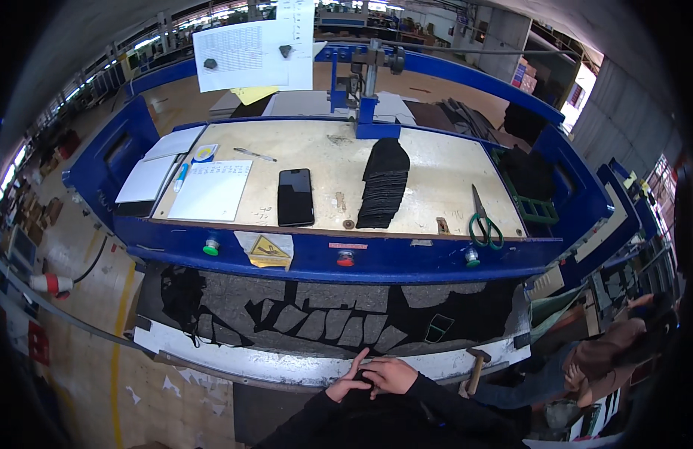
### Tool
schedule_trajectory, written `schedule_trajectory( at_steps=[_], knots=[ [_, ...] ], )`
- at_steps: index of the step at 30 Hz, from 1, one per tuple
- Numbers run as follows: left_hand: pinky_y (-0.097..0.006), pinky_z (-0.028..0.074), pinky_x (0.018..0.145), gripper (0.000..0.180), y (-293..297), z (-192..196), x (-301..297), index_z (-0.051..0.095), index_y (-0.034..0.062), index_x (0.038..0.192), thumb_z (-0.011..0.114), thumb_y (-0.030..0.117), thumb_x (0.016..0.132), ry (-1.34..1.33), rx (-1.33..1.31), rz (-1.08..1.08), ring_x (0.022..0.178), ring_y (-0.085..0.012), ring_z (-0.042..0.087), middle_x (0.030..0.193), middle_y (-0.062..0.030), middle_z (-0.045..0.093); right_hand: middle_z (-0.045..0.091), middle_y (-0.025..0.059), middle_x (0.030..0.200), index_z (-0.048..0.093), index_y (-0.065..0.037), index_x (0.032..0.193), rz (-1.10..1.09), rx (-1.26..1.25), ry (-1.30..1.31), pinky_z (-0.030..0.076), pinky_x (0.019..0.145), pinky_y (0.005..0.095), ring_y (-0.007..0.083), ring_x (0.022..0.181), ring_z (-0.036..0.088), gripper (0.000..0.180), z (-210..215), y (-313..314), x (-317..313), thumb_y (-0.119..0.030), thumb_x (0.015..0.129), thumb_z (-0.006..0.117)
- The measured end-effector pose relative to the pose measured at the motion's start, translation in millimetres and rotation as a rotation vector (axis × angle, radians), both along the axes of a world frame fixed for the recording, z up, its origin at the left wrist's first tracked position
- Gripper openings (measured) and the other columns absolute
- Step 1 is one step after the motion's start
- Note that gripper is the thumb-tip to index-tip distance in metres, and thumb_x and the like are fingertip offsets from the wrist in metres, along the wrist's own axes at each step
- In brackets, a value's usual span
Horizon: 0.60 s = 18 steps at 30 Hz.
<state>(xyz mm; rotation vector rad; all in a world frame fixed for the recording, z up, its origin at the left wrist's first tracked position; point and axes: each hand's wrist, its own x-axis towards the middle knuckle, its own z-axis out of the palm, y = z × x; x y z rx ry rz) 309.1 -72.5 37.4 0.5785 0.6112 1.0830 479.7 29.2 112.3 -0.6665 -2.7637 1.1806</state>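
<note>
Both hands are close together at the near edge of the white bench ledge (pixel 301 368), in front of my dark clothing. My left hand (pixel 345 385) has a finger stretched out toward the ledge, its thumb side facing the other hand. My right hand (pixel 395 374) has its fingers curled in toward the left one. Between them is something dark that I cannot make out against the black sleeves. Just beyond lies black sheet material (pixel 477 310) with several shapes cut out of it, on a grey cutting surface (pixel 339 295). A green-edged outline, perhaps a cutting die (pixel 439 328), rests on that sheet.
A blue press beam (pixel 286 258) with buttons crosses ahead. On its top board sit a stack of black cut pieces (pixel 384 183), a phone (pixel 295 197), green-handled scissors (pixel 485 224), a pen (pixel 255 154) and papers (pixel 210 191). A hammer (pixel 477 367) lies at right, near another person (pixel 608 352).
</note>
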Motion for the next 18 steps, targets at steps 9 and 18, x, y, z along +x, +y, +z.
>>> schedule_trajectory(
  at_steps=[9,18],
  knots=[
    [-0.031,0.047,0.103,0.081,13,30,16,0.025,0.0144,0.159,0.062,-0.003,0.090,0.067,-0.157,0.231,0.124,-0.0205,0.055,0.150,-0.0102,0.040,0.063,0.0134,0.105,0.064,-0.009,0.112,-0.017,0.054,0.095,0.053,0.089,0.0429,0.0349,0.103,0.064,0.020,34,37,-8,-0.021,0.096,0.061],
    [-0.031,0.058,0.082,0.034,69,58,42,0.054,0.0037,0.130,0.060,0.025,0.104,0.345,0.010,0.044,0.091,-0.0175,0.071,0.103,-0.0079,0.070,0.067,0.0168,0.103,0.065,-0.011,0.127,0.210,0.132,0.151,0.055,0.084,0.0444,0.0381,0.096,0.067,0.034,62,115,46,-0.029,0.100,0.057]
  ],
)
